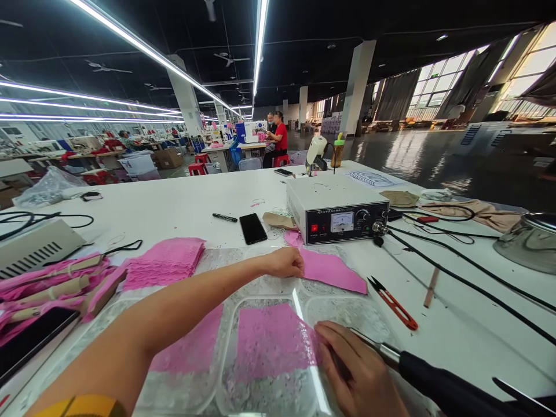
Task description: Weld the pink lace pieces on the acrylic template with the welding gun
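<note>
Left hand [284,263]: fingers curled in, closed on the left edge of the cut pink piece [334,270], which lies just on the near side of the boxed meter unit [339,208]. Right hand [358,365], at near right: fingers bent and close together at the right edge of the pink sheet [273,341] on the clear template [230,330], metal shaft of the black-handled tool [428,370] against the hand; cannot tell whether they grip either. Red snips [397,307] right of the cut piece; pink stack [165,262] at left.
</note>
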The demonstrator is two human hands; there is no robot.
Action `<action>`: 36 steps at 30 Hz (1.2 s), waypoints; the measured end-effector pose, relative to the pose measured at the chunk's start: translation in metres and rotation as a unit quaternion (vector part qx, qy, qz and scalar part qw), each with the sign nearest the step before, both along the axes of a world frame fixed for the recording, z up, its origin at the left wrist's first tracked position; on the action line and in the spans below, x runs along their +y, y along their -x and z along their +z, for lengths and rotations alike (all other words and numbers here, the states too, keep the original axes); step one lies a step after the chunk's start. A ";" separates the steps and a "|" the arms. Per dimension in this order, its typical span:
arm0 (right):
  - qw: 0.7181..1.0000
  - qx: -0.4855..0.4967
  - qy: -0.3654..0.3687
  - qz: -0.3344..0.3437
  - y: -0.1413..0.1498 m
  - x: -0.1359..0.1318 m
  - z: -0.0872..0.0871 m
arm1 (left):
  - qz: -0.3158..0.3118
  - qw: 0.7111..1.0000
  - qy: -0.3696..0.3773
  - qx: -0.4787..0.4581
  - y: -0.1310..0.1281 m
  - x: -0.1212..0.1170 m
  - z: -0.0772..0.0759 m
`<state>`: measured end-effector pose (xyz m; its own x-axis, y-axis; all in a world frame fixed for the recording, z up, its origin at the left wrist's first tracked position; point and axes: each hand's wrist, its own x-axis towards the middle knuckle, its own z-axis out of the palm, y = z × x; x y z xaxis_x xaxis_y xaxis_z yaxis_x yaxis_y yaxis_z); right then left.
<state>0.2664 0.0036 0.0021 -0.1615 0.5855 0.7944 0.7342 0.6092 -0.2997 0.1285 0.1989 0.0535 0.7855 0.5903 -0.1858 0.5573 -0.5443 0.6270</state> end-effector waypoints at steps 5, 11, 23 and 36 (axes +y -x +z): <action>1.000 -0.003 -0.005 -0.007 -0.001 0.000 -0.002 | 0.010 1.000 0.014 0.011 -0.002 -0.002 0.003; 1.000 -0.017 -0.014 -0.007 -0.001 0.000 -0.003 | 0.066 0.995 0.066 0.027 -0.002 0.000 0.007; 0.999 -0.028 -0.021 -0.011 -0.003 0.002 -0.007 | 0.138 0.982 0.099 0.088 -0.012 -0.004 0.017; 0.996 -0.044 0.010 -0.073 0.004 0.007 -0.013 | 0.161 0.982 0.094 -0.002 -0.006 -0.010 0.025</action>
<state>0.2624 0.0111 -0.0107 -0.1423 0.6235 0.7687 0.8385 0.4886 -0.2411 0.1342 0.1893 0.0780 0.5643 0.7641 -0.3126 0.6795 -0.2148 0.7016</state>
